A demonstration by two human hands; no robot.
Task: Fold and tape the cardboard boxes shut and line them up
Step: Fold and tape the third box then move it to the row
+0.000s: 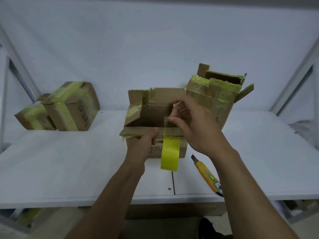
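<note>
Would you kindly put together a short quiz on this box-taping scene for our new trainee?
1. True or false: the open box in the middle is already taped shut.
2. What lies on the table to the right of the tape roll? A) scissors B) a yellow utility knife C) a marker
3. Fill in: the right hand pinches a strip of ____ at the open box's near edge.
Key: 1 false; 2 B; 3 tape.
</note>
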